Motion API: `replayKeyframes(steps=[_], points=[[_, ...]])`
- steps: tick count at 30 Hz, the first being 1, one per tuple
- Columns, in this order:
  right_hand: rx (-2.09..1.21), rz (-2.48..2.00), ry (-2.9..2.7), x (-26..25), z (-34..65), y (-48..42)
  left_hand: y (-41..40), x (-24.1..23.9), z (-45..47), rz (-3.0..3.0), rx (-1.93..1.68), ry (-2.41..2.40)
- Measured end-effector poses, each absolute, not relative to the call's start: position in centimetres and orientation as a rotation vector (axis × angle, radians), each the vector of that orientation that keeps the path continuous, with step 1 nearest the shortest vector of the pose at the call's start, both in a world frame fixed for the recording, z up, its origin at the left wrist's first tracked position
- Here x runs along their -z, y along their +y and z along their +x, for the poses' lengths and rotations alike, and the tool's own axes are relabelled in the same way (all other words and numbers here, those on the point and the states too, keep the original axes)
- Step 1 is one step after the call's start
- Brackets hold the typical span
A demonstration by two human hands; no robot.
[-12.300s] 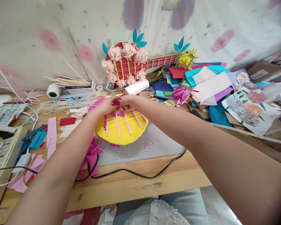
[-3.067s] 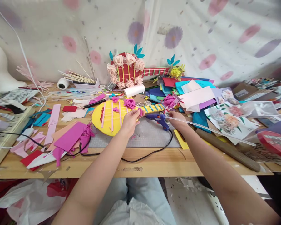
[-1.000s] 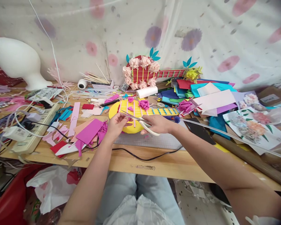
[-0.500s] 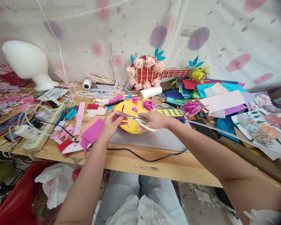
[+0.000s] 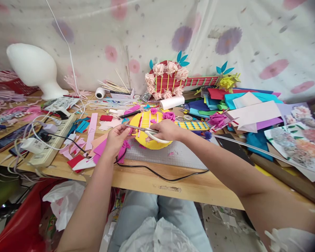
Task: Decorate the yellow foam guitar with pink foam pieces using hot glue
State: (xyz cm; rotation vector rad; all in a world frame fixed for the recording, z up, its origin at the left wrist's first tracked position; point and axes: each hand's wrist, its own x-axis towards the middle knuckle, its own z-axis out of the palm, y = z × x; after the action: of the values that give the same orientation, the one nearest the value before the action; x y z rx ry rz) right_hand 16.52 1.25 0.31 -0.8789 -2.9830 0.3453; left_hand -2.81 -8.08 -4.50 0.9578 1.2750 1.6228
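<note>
Scissors with white handles (image 5: 159, 137) are in my right hand (image 5: 168, 129), its fingers wrapped round the loops and the blades pointing left. My left hand (image 5: 117, 137) pinches at the blade tips. A bit of magenta shows by its fingertips, but what it holds is too small to make out. Below both hands lies a yellow paper guitar (image 5: 153, 144) with pink strips and a neck crossed by blue bars. A magenta paper rose (image 5: 168, 116) sits on its upper edge. Crumpled magenta paper (image 5: 125, 144) lies just right of my left wrist.
A grey cutting mat (image 5: 170, 156) lies under the guitar, with a black cable (image 5: 157, 175) along the table's front. A red guitar with pale roses (image 5: 182, 74) stands behind. Power strip (image 5: 52, 140) left; coloured paper sheets (image 5: 254, 113) and a glue gun (image 5: 204, 134) right.
Both hands and the scissors have shifted slightly left relative to the yellow guitar. Crumpled magenta paper now shows beside my left wrist. The view has turned slightly left.
</note>
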Motion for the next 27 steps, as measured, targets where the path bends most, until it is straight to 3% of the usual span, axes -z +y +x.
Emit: replayKeyframes(steps=[2,6,8,16,27], points=[[-0.537,-0.906,-2.869,-0.1,16.3,1.3,-8.2,4.2,-2.9,0.977,-1.583,1.305],[-1.269,-0.896,-2.403,-0.2,15.6,1.2,-7.9,3.4,-2.6,1.084,-1.434,1.341],[-1.423,-0.859,-2.209,-0.5,15.2,1.1,-7.5,2.8,-2.3,1.124,-1.357,1.341],[-1.458,-0.874,-2.079,-0.1,15.1,1.5,-5.9,1.4,-1.5,1.224,-1.116,1.401],[-1.473,-0.887,-1.961,1.8,15.6,2.1,-5.2,1.6,-0.9,1.179,-1.103,1.420]])
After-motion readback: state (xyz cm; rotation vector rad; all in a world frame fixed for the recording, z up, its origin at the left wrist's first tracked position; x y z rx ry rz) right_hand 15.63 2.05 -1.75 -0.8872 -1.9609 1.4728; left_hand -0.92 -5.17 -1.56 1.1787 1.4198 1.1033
